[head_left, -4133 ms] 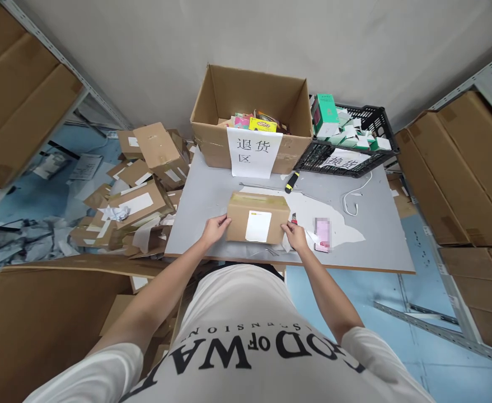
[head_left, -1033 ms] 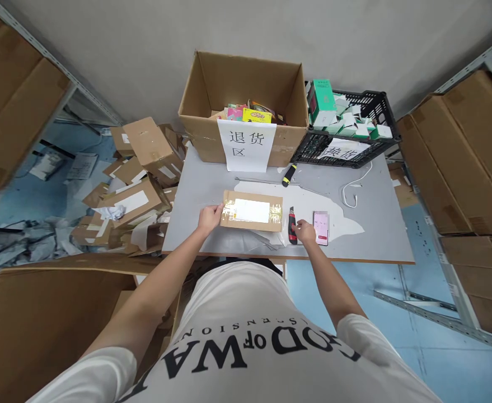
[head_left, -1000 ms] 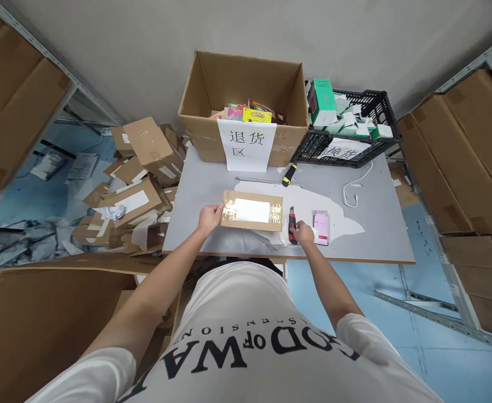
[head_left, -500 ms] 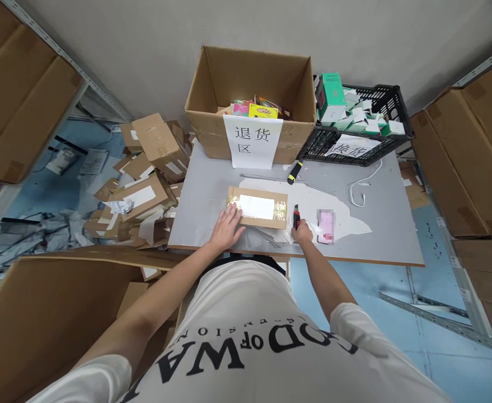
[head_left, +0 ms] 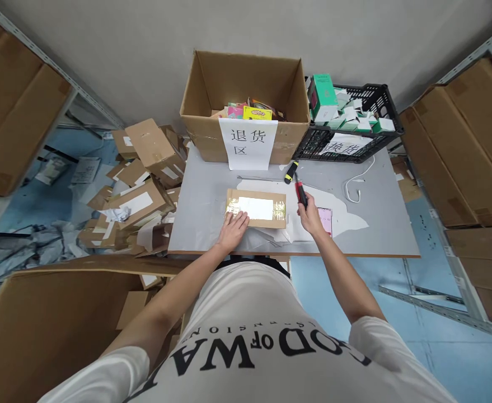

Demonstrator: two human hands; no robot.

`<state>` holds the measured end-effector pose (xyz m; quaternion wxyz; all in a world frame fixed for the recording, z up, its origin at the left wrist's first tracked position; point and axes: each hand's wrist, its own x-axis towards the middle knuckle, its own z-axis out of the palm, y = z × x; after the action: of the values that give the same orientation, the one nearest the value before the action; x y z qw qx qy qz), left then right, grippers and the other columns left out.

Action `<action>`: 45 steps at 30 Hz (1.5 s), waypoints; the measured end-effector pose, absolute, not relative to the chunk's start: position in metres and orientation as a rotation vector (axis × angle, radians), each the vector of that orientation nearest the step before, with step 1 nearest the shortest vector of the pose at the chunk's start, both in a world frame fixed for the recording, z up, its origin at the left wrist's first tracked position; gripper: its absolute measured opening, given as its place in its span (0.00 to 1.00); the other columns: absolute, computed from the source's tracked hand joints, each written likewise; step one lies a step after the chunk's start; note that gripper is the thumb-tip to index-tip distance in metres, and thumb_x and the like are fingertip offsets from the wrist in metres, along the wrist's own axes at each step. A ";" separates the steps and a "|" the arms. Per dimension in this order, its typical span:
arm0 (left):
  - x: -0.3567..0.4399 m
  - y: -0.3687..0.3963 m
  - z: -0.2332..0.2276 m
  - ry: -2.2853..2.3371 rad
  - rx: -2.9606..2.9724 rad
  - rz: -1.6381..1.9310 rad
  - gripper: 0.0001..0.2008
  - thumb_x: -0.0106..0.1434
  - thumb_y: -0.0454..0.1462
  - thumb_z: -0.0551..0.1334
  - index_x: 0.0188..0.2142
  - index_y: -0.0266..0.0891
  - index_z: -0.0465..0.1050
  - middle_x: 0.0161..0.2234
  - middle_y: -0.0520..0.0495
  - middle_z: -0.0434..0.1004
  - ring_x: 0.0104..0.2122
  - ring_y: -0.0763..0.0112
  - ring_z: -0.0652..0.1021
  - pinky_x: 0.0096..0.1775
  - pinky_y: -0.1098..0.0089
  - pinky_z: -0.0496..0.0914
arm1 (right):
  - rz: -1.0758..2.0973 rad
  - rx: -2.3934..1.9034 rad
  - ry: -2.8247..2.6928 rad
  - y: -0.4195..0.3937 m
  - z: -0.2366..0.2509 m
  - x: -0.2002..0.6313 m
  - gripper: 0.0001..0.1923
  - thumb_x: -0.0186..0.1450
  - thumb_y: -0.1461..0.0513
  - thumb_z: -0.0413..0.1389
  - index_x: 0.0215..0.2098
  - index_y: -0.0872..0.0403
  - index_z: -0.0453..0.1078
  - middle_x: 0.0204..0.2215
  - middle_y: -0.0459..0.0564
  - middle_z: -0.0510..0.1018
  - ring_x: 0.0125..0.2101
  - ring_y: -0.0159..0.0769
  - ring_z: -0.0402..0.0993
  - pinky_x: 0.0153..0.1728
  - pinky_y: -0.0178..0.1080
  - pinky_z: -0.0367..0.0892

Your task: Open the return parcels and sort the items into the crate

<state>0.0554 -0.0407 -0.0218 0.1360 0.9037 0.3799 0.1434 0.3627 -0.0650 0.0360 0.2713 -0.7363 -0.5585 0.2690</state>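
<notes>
Parcel (head_left: 256, 208): a flat brown cardboard carton lying at the centre of the frame on the grey counter (head_left: 204, 196), its upper face carrying a white label under glossy clear tape. Judged from its low profile, it is probably light; the board looks stiff enough to keep its shape, while the taped face is likely slick under the fingers, so the bare cardboard edges and corners offer the surer hold. Contents are hidden; fragility cannot be told.

Open carton (head_left: 246, 101), upper centre, stands against the wall with a white paper sign on its front and coloured packets inside. Black crate (head_left: 380, 101), upper right, just beside it, holds small green-and-white boxes. Heap of discarded cartons (head_left: 140, 184), left of the counter, lies on the floor.

Left hand (head_left: 234, 229): spread flat, palm down, fingers extended, pressing on the near left corner of the parcel.

Right hand (head_left: 310, 215): closed around the handle of a red-and-black utility knife (head_left: 301, 193), held just right of the parcel with its tip pointing toward the upper frame, apart from the cardboard.

Phone (head_left: 326, 218), pink, lies on the counter just right of the right hand. Yellow-and-black tool (head_left: 290, 172) lies above the knife, near the crate. White cable (head_left: 357, 187) curls on the counter at right.
</notes>
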 end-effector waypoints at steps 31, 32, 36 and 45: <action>0.057 -0.036 -0.043 1.076 2.721 0.540 0.19 0.68 0.32 0.49 0.55 0.36 0.66 0.55 0.39 0.70 0.60 0.61 0.65 0.59 0.55 0.61 | 0.494 -1.492 -3.118 0.015 0.104 0.249 0.33 0.67 0.70 0.43 0.67 0.44 0.44 0.47 0.56 0.73 0.39 0.39 0.76 0.38 0.37 0.65; 0.057 -0.036 -0.043 1.077 2.740 0.538 0.18 0.68 0.32 0.49 0.55 0.36 0.67 0.55 0.39 0.70 0.60 0.61 0.65 0.58 0.55 0.62 | 0.488 -1.492 -3.135 0.013 0.105 0.250 0.33 0.67 0.69 0.42 0.67 0.44 0.42 0.48 0.56 0.73 0.39 0.40 0.76 0.38 0.38 0.65; 0.056 -0.037 -0.042 1.082 2.776 0.512 0.18 0.68 0.32 0.49 0.55 0.37 0.67 0.55 0.40 0.70 0.59 0.60 0.66 0.58 0.55 0.63 | 0.459 -1.522 -3.154 0.008 0.105 0.250 0.33 0.68 0.68 0.40 0.68 0.44 0.39 0.49 0.57 0.72 0.39 0.42 0.76 0.38 0.39 0.65; 0.054 -0.038 -0.043 1.062 2.795 0.511 0.18 0.68 0.33 0.49 0.55 0.35 0.67 0.55 0.39 0.70 0.59 0.61 0.66 0.58 0.56 0.63 | 0.437 -1.535 -3.213 0.008 0.099 0.266 0.33 0.68 0.69 0.41 0.68 0.44 0.40 0.45 0.57 0.73 0.39 0.42 0.76 0.36 0.38 0.63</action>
<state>0.0542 -0.0380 -0.0425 0.0543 0.9201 0.3495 0.1682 0.2657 0.0082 0.0994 -0.2213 -0.4172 -0.8734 0.1188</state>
